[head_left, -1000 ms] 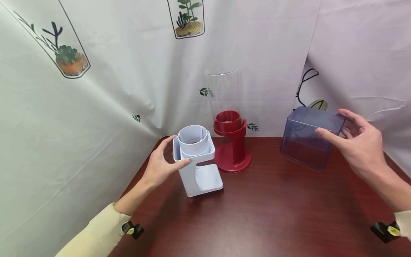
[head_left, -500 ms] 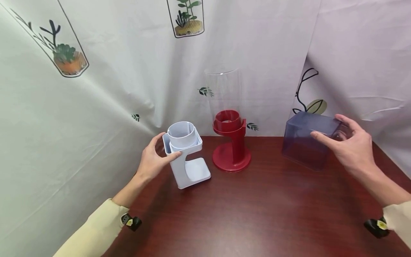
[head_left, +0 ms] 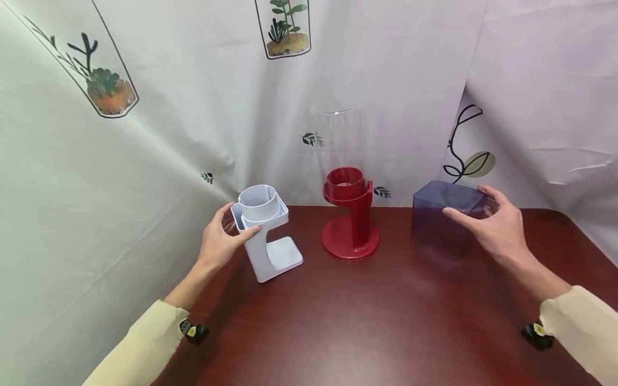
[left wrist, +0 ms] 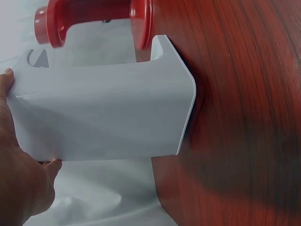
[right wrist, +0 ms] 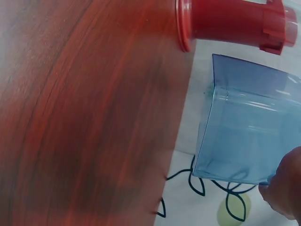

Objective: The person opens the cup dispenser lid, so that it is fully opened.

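My left hand [head_left: 219,238] grips the upper rim of a white plastic stand [head_left: 258,254], thumb along the near side. The stand has a round collar on top, a square foot below, and leans slightly. In the left wrist view its smooth back [left wrist: 108,113] fills the middle. At the right, my right hand [head_left: 497,228] holds a translucent blue-purple box [head_left: 439,228] between thumb and fingers, closed face up. In the right wrist view wall cloth shows between the box's lower edge [right wrist: 207,127] and the table. Between the hands stands a red stand [head_left: 359,225] holding a clear cylinder [head_left: 338,139].
Both hands work over a dark red wooden table [head_left: 338,321]. White cloth [head_left: 193,96] printed with plants hangs close behind and along the left side. The red stand is near the table's back edge.
My left hand has carried the white stand leftward and slightly back. My right hand has brought the box left and lower, and its tilt has lessened. The red stand has stayed put.
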Action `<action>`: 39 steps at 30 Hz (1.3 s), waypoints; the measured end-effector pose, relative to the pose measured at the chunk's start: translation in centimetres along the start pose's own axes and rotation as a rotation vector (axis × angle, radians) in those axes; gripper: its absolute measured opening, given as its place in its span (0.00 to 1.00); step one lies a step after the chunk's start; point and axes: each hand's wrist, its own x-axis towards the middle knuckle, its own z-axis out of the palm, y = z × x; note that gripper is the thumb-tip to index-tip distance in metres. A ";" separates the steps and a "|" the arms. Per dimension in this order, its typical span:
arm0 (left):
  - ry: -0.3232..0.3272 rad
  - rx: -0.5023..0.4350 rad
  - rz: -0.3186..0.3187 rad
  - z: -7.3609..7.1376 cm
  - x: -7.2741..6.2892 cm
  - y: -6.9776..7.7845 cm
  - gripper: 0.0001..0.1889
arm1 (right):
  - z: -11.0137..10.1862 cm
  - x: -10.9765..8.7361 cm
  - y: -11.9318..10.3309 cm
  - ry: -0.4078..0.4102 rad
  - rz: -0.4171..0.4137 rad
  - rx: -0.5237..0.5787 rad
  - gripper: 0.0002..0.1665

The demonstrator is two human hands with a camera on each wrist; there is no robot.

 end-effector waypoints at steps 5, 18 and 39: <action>0.022 0.005 -0.031 -0.6 0.1 -0.9 0.47 | 1.4 0.1 0.4 -0.016 0.017 -0.031 0.58; 0.027 0.003 -0.056 -0.9 1.4 -2.7 0.49 | 4.5 -0.1 1.6 -0.033 -0.019 -0.074 0.60; -0.046 0.037 -0.070 -1.0 3.3 -3.1 0.53 | 5.8 -0.4 2.5 -0.088 -0.073 -0.109 0.63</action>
